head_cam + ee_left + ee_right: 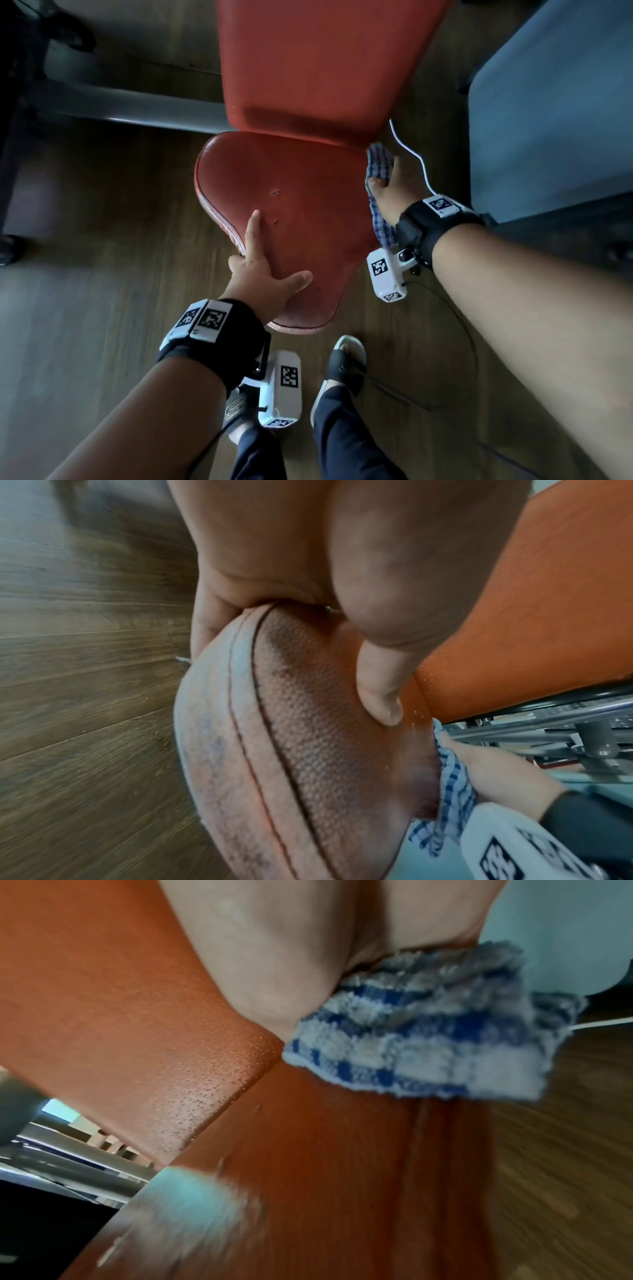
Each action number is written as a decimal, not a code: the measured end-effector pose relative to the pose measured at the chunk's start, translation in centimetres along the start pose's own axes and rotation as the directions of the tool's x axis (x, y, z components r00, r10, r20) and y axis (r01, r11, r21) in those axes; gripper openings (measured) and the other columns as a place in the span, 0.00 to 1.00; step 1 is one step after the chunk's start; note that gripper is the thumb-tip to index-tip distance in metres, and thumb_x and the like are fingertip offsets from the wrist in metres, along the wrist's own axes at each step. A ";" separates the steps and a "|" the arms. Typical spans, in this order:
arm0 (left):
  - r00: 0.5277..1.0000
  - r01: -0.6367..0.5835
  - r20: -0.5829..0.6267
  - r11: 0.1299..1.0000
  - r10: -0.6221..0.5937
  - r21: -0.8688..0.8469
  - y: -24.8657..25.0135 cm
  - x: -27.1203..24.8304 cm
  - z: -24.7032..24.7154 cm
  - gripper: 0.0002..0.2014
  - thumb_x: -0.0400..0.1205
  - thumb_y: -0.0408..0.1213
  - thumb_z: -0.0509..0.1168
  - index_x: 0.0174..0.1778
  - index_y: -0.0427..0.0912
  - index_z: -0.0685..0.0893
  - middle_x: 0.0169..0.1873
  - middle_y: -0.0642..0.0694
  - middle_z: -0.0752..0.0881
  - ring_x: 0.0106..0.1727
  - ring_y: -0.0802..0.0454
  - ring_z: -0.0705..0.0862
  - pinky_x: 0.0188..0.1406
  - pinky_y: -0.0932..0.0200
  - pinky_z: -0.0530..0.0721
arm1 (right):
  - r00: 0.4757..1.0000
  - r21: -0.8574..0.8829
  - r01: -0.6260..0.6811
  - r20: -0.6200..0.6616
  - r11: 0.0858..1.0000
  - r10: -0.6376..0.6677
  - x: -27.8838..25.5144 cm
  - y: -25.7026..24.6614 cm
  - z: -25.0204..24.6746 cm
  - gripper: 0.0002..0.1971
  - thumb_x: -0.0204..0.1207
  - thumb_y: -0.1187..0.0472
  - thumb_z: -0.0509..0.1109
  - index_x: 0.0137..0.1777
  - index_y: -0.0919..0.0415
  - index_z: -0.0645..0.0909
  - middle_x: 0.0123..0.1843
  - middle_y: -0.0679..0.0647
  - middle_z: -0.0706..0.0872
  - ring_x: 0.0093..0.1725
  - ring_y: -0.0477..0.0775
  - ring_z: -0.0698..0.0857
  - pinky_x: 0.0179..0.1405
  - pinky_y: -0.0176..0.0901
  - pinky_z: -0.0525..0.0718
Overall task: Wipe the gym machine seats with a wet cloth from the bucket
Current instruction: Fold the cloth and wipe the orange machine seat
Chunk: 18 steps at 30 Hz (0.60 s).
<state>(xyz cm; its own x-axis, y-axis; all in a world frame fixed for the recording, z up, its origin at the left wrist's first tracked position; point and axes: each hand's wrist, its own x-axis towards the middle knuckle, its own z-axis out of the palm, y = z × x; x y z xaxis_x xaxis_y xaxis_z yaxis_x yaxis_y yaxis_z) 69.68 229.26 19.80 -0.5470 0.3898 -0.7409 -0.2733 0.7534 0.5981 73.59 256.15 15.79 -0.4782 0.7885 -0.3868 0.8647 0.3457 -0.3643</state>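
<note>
The red seat pad (291, 222) lies below its tilted red backrest (318, 58). My left hand (270, 263) grips the seat's front left edge, with the index finger and thumb on top and the other fingers curled under the piped rim (240, 750). My right hand (394, 188) holds a blue and white checked cloth (379, 161) against the seat's right edge, just below the backrest corner. In the right wrist view the cloth (428, 1042) is bunched under my palm on the red pad (342, 1177). Fine droplets show on the backrest (192, 1096).
A grey metal frame bar (137, 106) runs along the floor at the left. A blue-grey padded bench (555, 120) stands close on the right. Wooden floor (102, 257) surrounds the seat. My sandalled foot (346, 363) is just in front of it. A white cable (411, 154) loops by my right hand.
</note>
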 end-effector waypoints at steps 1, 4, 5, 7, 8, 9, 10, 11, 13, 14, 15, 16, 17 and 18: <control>1.000 0.003 0.002 1.000 -0.003 0.005 0.1 -0.1 0.0 0.58 0.74 0.54 0.78 0.77 0.83 0.33 0.73 0.42 0.62 0.60 0.46 0.72 0.65 0.41 0.81 | 1.000 0.010 -0.020 0.016 1.000 0.020 -1.2 0.3 0.3 0.37 0.80 0.44 0.62 0.85 0.53 0.52 0.83 0.58 0.66 0.76 0.63 0.72 0.76 0.54 0.70; 1.000 -0.006 -0.013 1.000 0.007 0.029 0.1 -0.1 0.0 0.58 0.75 0.54 0.78 0.79 0.81 0.34 0.75 0.40 0.63 0.60 0.46 0.72 0.62 0.44 0.80 | 0.999 -0.003 -0.035 -0.001 0.999 0.035 -5.4 1.6 1.6 0.42 0.82 0.43 0.59 0.86 0.53 0.39 0.86 0.63 0.54 0.82 0.67 0.62 0.81 0.58 0.62; 1.000 -0.012 -0.018 0.999 0.012 0.030 0.1 -0.1 0.1 0.58 0.75 0.54 0.78 0.80 0.80 0.34 0.75 0.39 0.63 0.59 0.46 0.72 0.60 0.47 0.79 | 0.999 -0.029 -0.028 -0.024 0.999 0.027 -7.2 1.7 2.1 0.41 0.83 0.45 0.58 0.86 0.56 0.38 0.86 0.66 0.51 0.82 0.69 0.59 0.82 0.58 0.60; 0.999 -0.028 -0.028 0.999 0.029 0.030 -0.1 -0.1 0.1 0.57 0.75 0.53 0.78 0.81 0.78 0.36 0.74 0.38 0.63 0.59 0.45 0.72 0.61 0.48 0.78 | 0.999 -0.015 -0.016 -0.033 1.000 0.016 -11.1 1.2 3.5 0.39 0.86 0.48 0.56 0.86 0.60 0.37 0.85 0.71 0.50 0.81 0.71 0.62 0.79 0.56 0.64; 0.999 -0.033 -0.031 0.999 0.034 0.032 -0.1 -0.1 0.2 0.57 0.75 0.53 0.78 0.81 0.78 0.36 0.74 0.38 0.64 0.59 0.44 0.73 0.62 0.47 0.79 | 1.000 0.044 -0.006 -0.019 0.999 0.007 -13.1 0.8 4.4 0.38 0.86 0.50 0.56 0.86 0.61 0.37 0.85 0.72 0.51 0.78 0.71 0.66 0.75 0.54 0.67; 0.999 -0.038 -0.036 0.999 0.040 0.036 -0.2 -0.1 0.2 0.58 0.75 0.53 0.78 0.81 0.79 0.36 0.73 0.39 0.64 0.59 0.43 0.73 0.62 0.46 0.81 | 1.000 0.102 0.028 -0.014 0.994 -0.027 -14.4 0.8 5.5 0.38 0.86 0.50 0.55 0.86 0.62 0.37 0.85 0.72 0.53 0.77 0.71 0.68 0.73 0.53 0.68; 0.998 -0.047 -0.039 0.998 0.048 0.038 -0.3 0.0 0.2 0.58 0.74 0.54 0.79 0.81 0.79 0.36 0.71 0.40 0.65 0.59 0.43 0.74 0.61 0.46 0.81 | 0.999 0.139 0.048 -0.015 0.989 -0.046 -15.2 0.7 6.2 0.38 0.86 0.48 0.54 0.86 0.63 0.38 0.84 0.73 0.55 0.76 0.71 0.69 0.74 0.54 0.69; 0.997 -0.057 -0.040 0.998 0.059 0.040 -0.4 0.2 0.2 0.58 0.74 0.54 0.79 0.81 0.78 0.36 0.69 0.42 0.65 0.59 0.43 0.75 0.59 0.47 0.81 | 0.999 0.157 0.051 -0.016 0.986 -0.049 -15.4 0.7 6.6 0.39 0.84 0.45 0.51 0.86 0.62 0.38 0.83 0.73 0.57 0.75 0.72 0.70 0.74 0.57 0.71; 0.997 -0.072 -0.034 0.997 0.073 0.028 -0.6 0.5 0.1 0.59 0.73 0.55 0.80 0.81 0.78 0.36 0.72 0.44 0.67 0.61 0.44 0.76 0.60 0.49 0.80 | 1.000 0.177 0.013 -0.019 0.984 -0.009 -14.5 0.8 6.2 0.40 0.83 0.42 0.50 0.86 0.60 0.36 0.84 0.73 0.56 0.77 0.73 0.69 0.75 0.60 0.69; 0.997 -0.076 -0.023 0.997 0.077 0.021 -0.7 0.6 0.1 0.60 0.70 0.57 0.81 0.80 0.79 0.36 0.75 0.44 0.68 0.63 0.44 0.77 0.64 0.48 0.80 | 1.000 0.189 -0.029 -0.006 0.982 0.031 -13.7 0.8 5.5 0.39 0.85 0.44 0.52 0.86 0.61 0.36 0.85 0.71 0.53 0.78 0.71 0.67 0.76 0.56 0.67; 0.997 -0.079 -0.009 0.997 0.079 0.016 -0.6 0.5 0.1 0.61 0.67 0.59 0.81 0.79 0.81 0.36 0.77 0.45 0.67 0.65 0.45 0.78 0.68 0.46 0.80 | 0.998 0.211 -0.070 0.010 0.975 0.070 -12.9 0.8 4.6 0.39 0.87 0.48 0.55 0.85 0.61 0.35 0.86 0.70 0.51 0.79 0.69 0.66 0.74 0.51 0.65; 0.996 -0.084 0.003 0.996 0.084 0.013 -0.7 0.4 0.1 0.63 0.63 0.61 0.81 0.77 0.82 0.36 0.79 0.46 0.66 0.67 0.45 0.78 0.71 0.42 0.79 | 0.995 0.231 -0.103 0.022 0.967 0.101 -12.3 0.6 3.6 0.39 0.87 0.51 0.56 0.85 0.62 0.34 0.86 0.68 0.51 0.79 0.67 0.67 0.73 0.48 0.66; 0.996 -0.087 0.013 0.996 0.087 0.012 -0.7 0.3 0.0 0.64 0.59 0.63 0.80 0.76 0.84 0.36 0.80 0.47 0.65 0.68 0.46 0.78 0.73 0.39 0.79 | 0.991 0.237 -0.130 0.029 0.963 0.127 -12.2 0.2 2.6 0.38 0.88 0.52 0.56 0.85 0.62 0.34 0.86 0.67 0.51 0.78 0.66 0.68 0.71 0.48 0.67; 0.996 -0.087 0.018 0.996 0.087 0.011 -0.7 0.4 0.0 0.64 0.57 0.64 0.80 0.75 0.84 0.36 0.80 0.48 0.64 0.69 0.46 0.77 0.73 0.37 0.79 | 0.989 0.236 -0.145 0.031 0.961 0.142 -12.3 0.0 2.3 0.38 0.88 0.52 0.55 0.85 0.62 0.34 0.86 0.66 0.52 0.78 0.65 0.69 0.70 0.47 0.67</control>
<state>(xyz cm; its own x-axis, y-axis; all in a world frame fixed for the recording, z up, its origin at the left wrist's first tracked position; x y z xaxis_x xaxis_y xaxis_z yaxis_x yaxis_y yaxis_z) 69.70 228.90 19.10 -0.5542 0.4634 -0.6915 -0.2161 0.7221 0.6571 79.12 245.24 18.63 -0.3555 0.8135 -0.4603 0.8639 0.0980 -0.4940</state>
